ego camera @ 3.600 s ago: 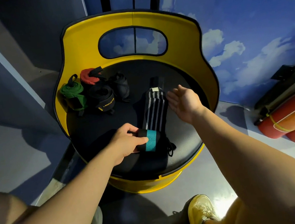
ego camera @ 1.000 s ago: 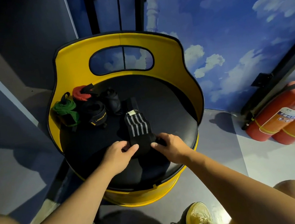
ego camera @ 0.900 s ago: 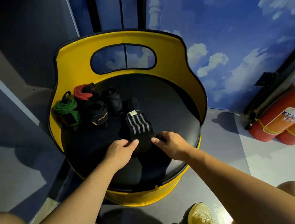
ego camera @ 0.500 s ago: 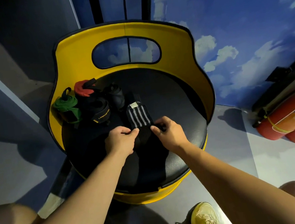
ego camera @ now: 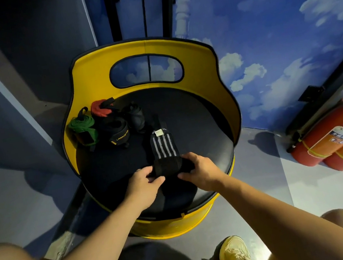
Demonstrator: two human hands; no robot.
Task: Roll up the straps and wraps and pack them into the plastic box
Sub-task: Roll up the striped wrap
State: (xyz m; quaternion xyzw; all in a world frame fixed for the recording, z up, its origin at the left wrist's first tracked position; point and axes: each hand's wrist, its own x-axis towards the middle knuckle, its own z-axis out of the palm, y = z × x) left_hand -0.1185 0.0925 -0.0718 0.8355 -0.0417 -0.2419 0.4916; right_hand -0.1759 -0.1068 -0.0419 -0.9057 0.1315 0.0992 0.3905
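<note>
A black wrap with white stripes [ego camera: 163, 146] lies on the black seat [ego camera: 192, 126] of a yellow tub chair, its near end rolled into a thick coil. My left hand [ego camera: 144, 185] pinches the coil's left end and my right hand [ego camera: 198, 172] grips its right end. The flat tail with a white tag points away from me. At the seat's back left stand rolled wraps: a green one [ego camera: 82, 127], a red one [ego camera: 101, 109] and two black ones [ego camera: 117, 132] [ego camera: 136, 116]. No plastic box is in view.
The chair's yellow back [ego camera: 88, 75] curves around the seat's far side. Two red fire extinguishers [ego camera: 337, 136] lie on the floor at the right. My knees and a yellow shoe [ego camera: 233, 255] are at the bottom edge. Blue cloud-painted walls stand behind.
The striped wrap's flat part has grown shorter as the coil between my hands has grown. My right hand came down from hovering beside the wrap onto the coil.
</note>
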